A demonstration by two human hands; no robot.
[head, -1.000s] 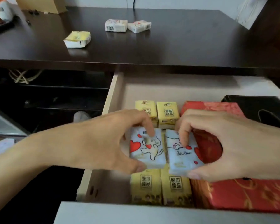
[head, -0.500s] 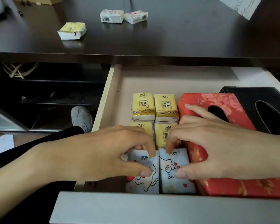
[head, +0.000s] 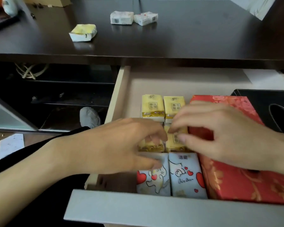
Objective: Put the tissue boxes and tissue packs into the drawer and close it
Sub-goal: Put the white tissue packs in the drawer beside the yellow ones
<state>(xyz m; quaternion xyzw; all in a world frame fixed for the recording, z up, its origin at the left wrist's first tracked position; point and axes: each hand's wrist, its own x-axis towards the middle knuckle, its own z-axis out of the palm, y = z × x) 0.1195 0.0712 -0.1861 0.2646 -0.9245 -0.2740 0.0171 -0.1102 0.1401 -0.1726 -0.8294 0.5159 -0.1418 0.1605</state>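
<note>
Both hands have lifted off the two cartoon packs since half a second ago and slid back to the yellow row behind them. Left hand [head: 121, 145] hovers with fingers curled loosely over the left yellow plastic tissue pack [head: 152, 145], thumb down near the white cartoon-cat tissue pack with red hearts [head: 154, 179], gripping nothing that I can see. Right hand [head: 220, 136] is half-curled too, fingertips blurred at the right yellow tissue pack [head: 175, 141]; whether it has hold of it I cannot tell. Beside the cat pack sits the white cartoon-pig tissue pack [head: 185, 176], both up against the grey drawer front [head: 154, 212] of the open pale wooden drawer [head: 120, 92]. Two more yellow packs [head: 163, 107] lie side by side further back. Just right of the packs lies the long red floral tissue box [head: 236, 181], partly under the right hand, and beyond it a black tissue box with an oval slot [head: 269, 99]. Up on the dark brown desk top [head: 195, 33] three packs wait: a yellow-and-white one [head: 83, 32] and two white ones [head: 133, 18], close together.
</note>
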